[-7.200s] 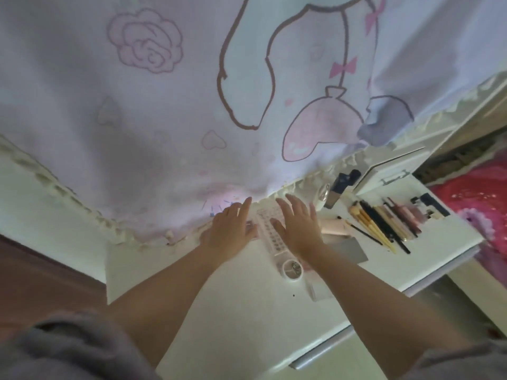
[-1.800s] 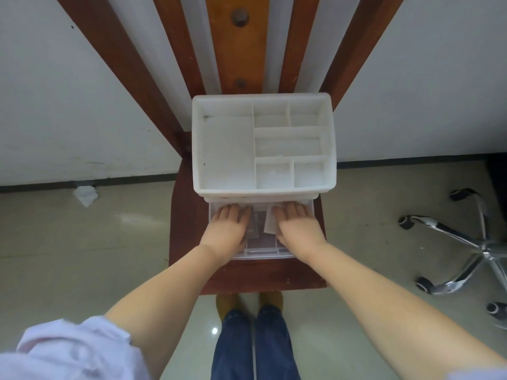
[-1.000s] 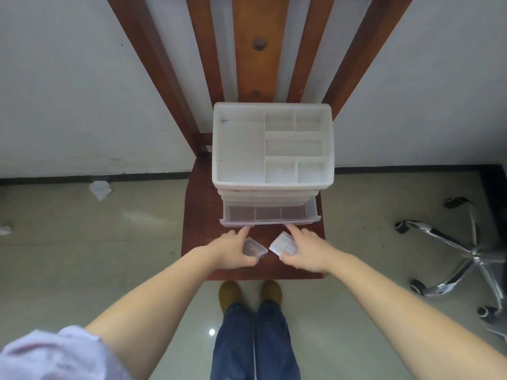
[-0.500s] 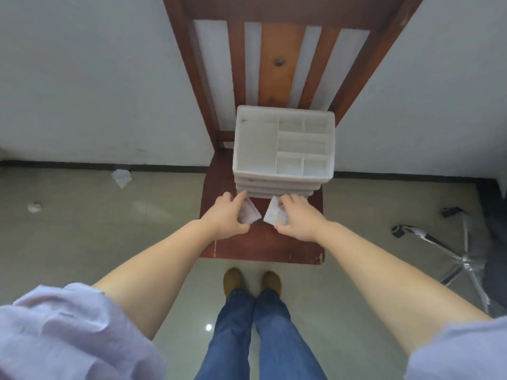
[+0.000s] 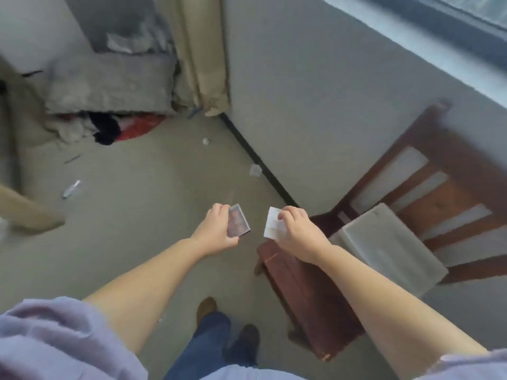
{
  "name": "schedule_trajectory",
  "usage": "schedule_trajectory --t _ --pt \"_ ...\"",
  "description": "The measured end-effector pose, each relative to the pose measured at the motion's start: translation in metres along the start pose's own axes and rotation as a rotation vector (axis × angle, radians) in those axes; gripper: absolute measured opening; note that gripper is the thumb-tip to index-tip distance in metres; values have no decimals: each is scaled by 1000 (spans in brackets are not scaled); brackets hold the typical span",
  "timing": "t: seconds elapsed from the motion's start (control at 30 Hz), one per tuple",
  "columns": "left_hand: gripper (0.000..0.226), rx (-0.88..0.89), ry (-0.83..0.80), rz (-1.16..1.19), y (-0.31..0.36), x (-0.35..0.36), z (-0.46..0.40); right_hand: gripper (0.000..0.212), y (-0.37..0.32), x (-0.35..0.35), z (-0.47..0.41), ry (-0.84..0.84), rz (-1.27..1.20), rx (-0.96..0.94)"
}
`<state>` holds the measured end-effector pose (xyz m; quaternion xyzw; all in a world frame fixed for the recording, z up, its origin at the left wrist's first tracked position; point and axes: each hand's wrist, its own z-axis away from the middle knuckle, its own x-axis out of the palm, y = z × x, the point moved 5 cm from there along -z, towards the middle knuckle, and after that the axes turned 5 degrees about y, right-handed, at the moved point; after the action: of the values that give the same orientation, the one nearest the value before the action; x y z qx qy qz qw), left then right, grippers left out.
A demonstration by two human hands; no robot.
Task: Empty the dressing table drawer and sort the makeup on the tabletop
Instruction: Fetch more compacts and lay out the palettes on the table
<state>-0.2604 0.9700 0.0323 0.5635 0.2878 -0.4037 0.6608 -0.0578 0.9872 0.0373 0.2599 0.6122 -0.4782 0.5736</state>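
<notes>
Both hands swung left off chair (image 5: pixel 307 292), left hand (image 5: pixel 216 231) and right hand (image 5: pixel 299 231) holding cases.

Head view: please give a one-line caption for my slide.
Each hand, left and right, holds a small clear case beside the chair.

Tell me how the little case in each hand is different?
The clear flat case with dark contents, gripped by the left hand, looks greyish-brown inside; the white flat case, pinched by the right hand, looks pale and milky. Both are small, rectangular, and held above the floor.
</notes>
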Motion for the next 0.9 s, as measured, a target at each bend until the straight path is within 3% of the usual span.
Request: schedule_trajectory --t 0.2,0.4,0.9 --pt "75 -321 262 54 -90 -55 118 57 -136 12 -33 -108 141 -398" --pt "73 -600 478 53 -166 -82 284 57 -290 45 -4 -132 157 -750" --pt "72 -1169 721 53 -254 -39 764 58 -645 170 267 -317 114 -1341"
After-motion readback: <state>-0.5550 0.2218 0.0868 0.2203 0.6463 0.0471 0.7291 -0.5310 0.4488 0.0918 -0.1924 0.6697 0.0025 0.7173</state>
